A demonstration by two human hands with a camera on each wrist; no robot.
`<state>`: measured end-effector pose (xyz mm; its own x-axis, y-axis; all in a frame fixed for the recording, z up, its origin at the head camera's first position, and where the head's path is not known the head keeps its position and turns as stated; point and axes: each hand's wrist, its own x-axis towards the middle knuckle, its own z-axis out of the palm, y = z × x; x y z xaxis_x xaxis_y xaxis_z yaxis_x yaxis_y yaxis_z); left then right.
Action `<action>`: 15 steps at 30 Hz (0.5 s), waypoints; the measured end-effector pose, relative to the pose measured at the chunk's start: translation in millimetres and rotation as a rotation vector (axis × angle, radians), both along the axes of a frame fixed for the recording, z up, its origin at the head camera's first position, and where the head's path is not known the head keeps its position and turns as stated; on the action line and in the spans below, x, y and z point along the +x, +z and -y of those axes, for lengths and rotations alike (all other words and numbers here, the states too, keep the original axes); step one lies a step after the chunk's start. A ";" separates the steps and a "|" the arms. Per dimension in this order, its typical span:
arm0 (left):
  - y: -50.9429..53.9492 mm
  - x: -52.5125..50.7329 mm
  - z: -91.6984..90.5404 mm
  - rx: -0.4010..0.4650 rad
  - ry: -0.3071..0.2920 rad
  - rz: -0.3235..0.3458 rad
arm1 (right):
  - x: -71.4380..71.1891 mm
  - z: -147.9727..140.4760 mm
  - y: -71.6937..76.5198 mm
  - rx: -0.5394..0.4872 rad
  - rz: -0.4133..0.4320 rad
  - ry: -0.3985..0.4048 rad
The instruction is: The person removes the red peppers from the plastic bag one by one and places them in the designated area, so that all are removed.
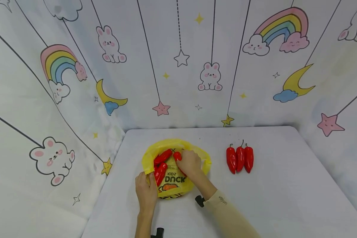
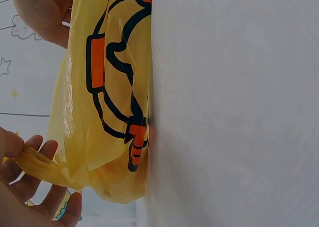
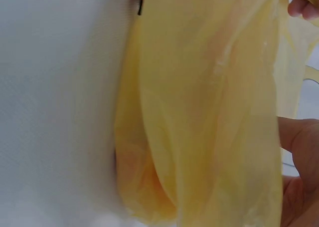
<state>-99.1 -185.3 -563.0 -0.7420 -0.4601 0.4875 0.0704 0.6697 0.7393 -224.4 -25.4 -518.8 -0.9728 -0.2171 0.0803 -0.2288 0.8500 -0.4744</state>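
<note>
A yellow plastic bag (image 1: 178, 142) with a printed duck design lies open-mouthed on the table. Its left rim is pinched between the thumb and fingers of my left hand (image 1: 146, 189); the left wrist view shows the gathered plastic (image 2: 42, 166) in that grip. Inside the bag's mouth, my right hand (image 1: 191, 163) holds a red pepper (image 1: 177, 155), whose middle the hand covers. More red peppers (image 1: 160, 172) lie at the left inside the bag. In the right wrist view, the bag wall hides the fingertips of my right hand (image 3: 301, 172).
Three red peppers (image 1: 240, 159) lie side by side on the white table (image 1: 273, 198), right of the bag, stems pointing away. Behind the table hangs a cloth (image 1: 190, 92) printed with rabbits, stars and rainbows.
</note>
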 end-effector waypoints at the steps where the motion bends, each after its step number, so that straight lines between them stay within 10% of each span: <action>1: -0.4 0.2 -0.1 -0.001 0.000 -0.001 | -0.1 0.1 -2.1 0.005 0.005 -0.006; 15: 0.1 1.1 -1.7 0.012 0.004 0.028 | 7.2 20.7 -19.4 0.150 -0.012 -0.050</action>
